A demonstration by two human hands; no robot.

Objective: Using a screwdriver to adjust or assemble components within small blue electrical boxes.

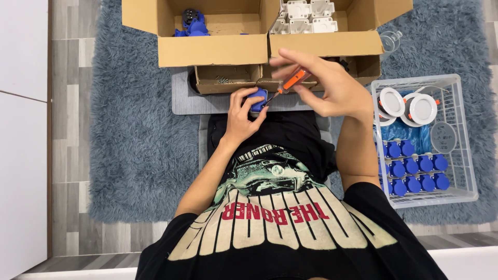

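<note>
Left hand (243,115) clamped around a small blue socket part (258,99), held over the lap just before the grey mat (182,98); fingers cover most of it. Right hand (327,85) pinches an orange-handled screwdriver (291,81), tip at the blue part; shaft thin, contact point hard to make out. Cardboard box (218,49) ahead holds more blue parts (191,25), cut off at the frame top. White wire basket (456,140) to the right holds blue sockets (415,167) and white round fittings (423,108).
</note>
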